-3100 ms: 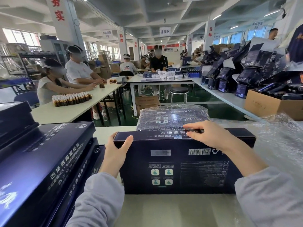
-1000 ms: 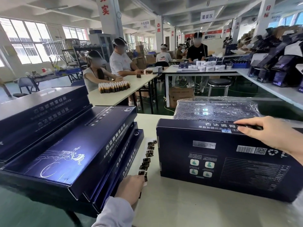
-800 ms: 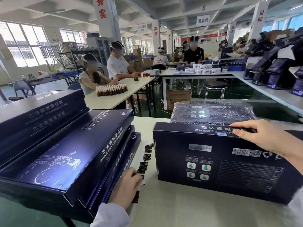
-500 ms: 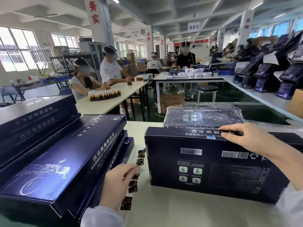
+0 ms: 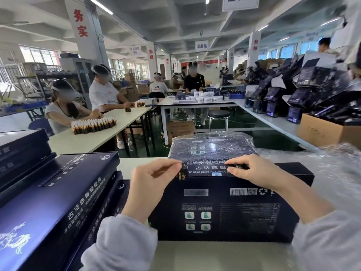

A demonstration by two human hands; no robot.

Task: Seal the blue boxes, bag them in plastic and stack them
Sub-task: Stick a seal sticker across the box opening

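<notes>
Blue box [image 5: 224, 208] stands on its long edge on the table [image 5: 214, 257], long axis running left to right and closing edge uppermost. The left hand [image 5: 154, 178] pinches a small dark seal sticker [image 5: 183, 174] between thumb and forefinger. The sticker hangs against the box's top front edge, left of centre. The right hand [image 5: 257, 173], fingers curled, clamps the same edge just to the right. The left hand is nearer the sticker's spot, so the coming move is probably a press folding it over that edge.
</notes>
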